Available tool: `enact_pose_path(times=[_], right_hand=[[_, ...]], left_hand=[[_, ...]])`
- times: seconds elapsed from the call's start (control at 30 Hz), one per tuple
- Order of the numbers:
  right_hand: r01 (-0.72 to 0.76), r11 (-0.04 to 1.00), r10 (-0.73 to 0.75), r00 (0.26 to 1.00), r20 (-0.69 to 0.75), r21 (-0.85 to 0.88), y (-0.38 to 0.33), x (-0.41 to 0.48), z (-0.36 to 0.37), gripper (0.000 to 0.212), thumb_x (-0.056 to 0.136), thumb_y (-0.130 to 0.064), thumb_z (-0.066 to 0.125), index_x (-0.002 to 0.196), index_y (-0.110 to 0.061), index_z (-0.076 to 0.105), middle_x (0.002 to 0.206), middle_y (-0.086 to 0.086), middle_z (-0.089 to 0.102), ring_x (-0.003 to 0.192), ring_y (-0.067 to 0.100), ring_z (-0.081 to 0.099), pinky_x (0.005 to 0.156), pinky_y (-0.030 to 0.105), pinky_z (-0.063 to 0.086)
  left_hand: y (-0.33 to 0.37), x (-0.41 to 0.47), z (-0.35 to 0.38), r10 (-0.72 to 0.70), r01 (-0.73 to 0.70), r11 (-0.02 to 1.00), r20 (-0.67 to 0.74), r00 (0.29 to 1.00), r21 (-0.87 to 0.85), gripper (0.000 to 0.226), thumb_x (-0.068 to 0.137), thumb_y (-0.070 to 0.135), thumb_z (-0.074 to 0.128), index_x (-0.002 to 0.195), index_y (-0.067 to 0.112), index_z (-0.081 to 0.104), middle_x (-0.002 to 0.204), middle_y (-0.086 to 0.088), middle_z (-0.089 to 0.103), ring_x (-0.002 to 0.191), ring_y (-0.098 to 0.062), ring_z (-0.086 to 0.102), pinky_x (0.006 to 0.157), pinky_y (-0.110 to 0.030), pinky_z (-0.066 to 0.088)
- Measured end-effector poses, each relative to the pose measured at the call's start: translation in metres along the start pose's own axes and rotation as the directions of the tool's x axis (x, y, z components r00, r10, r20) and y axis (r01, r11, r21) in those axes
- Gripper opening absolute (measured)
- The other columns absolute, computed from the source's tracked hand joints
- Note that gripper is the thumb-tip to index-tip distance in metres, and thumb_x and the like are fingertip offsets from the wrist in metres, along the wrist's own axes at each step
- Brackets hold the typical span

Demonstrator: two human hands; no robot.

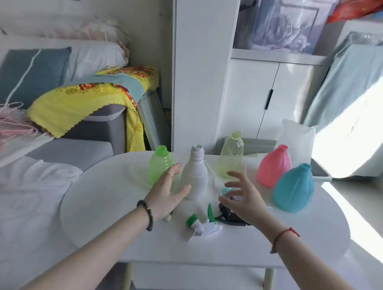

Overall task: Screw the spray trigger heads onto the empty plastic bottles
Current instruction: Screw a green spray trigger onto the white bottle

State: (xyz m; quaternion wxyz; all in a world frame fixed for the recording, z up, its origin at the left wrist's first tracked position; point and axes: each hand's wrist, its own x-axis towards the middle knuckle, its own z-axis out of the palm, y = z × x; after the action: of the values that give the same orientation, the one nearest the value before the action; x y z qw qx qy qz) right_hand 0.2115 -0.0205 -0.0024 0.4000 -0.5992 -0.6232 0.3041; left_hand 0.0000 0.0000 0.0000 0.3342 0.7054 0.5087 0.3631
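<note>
We've got both hands spread and empty, left hand (168, 192) reaching beside the white bottle (194, 173) to steady it, right hand (242, 197) hovering over the trigger heads (205, 225) piled just below on the table (104, 209), uncapped bottles standing beyond.

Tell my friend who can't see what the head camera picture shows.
Two open hands, left hand and right hand, hover over a white table with five capless bottles and loose spray trigger heads.
</note>
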Motion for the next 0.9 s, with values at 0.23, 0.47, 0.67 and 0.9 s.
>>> enact_pose_path(times=[0.23, 0.47, 0.67, 0.9], right_hand=[[-0.004, 0.985, 0.021, 0.995, 0.094, -0.171, 0.021, -0.018, 0.003, 0.062, 0.071, -0.012, 0.07, 0.125, -0.025, 0.041, 0.108, 0.002, 0.056, 0.091, 0.014, 0.056, 0.067, 0.011, 0.042], [-0.02, 0.952, 0.021, 1.0, 0.002, -0.306, 0.048, 0.01, -0.036, 0.057, 0.075, -0.005, 0.064, 0.125, -0.022, 0.044, 0.114, 0.007, 0.058, 0.098, 0.017, 0.053, 0.086, 0.025, 0.044], [-0.036, 0.859, 0.162, 0.965, 0.204, -0.51, 0.074, 0.03, -0.067, 0.067, 0.074, -0.026, 0.066, 0.132, -0.031, 0.033, 0.134, -0.002, 0.042, 0.12, 0.016, 0.039, 0.103, 0.03, 0.034], [0.028, 0.832, 0.204, 0.914, 0.352, -0.554, 0.09, 0.024, -0.073, 0.079, 0.065, -0.041, 0.073, 0.131, -0.039, 0.03, 0.118, -0.013, 0.041, 0.108, 0.005, 0.04, 0.087, 0.014, 0.029]], left_hand=[[0.001, 0.001, -0.005, -0.026, 0.026, 1.0, -0.011, 1.0, -0.018, 0.061, 0.086, 0.027, 0.056, 0.138, 0.025, 0.024, 0.143, -0.007, 0.037, 0.13, -0.022, 0.038, 0.1, -0.028, 0.032], [-0.013, 0.038, -0.002, 0.001, -0.002, 1.0, -0.033, 0.999, -0.013, 0.069, 0.083, 0.025, 0.062, 0.139, 0.025, 0.021, 0.147, -0.002, 0.031, 0.13, -0.018, 0.035, 0.103, -0.027, 0.03], [-0.02, 0.074, 0.015, -0.012, 0.012, 1.0, -0.029, 1.0, -0.019, 0.081, 0.08, 0.026, 0.066, 0.141, 0.024, 0.014, 0.151, 0.002, 0.021, 0.137, -0.017, 0.025, 0.112, -0.03, 0.022], [-0.031, 0.087, 0.035, 0.004, -0.007, 0.997, -0.027, 1.0, -0.082, 0.043, 0.08, 0.024, 0.066, 0.117, 0.024, 0.044, 0.109, 0.008, 0.057, 0.096, -0.008, 0.055, 0.067, 0.004, 0.034]])
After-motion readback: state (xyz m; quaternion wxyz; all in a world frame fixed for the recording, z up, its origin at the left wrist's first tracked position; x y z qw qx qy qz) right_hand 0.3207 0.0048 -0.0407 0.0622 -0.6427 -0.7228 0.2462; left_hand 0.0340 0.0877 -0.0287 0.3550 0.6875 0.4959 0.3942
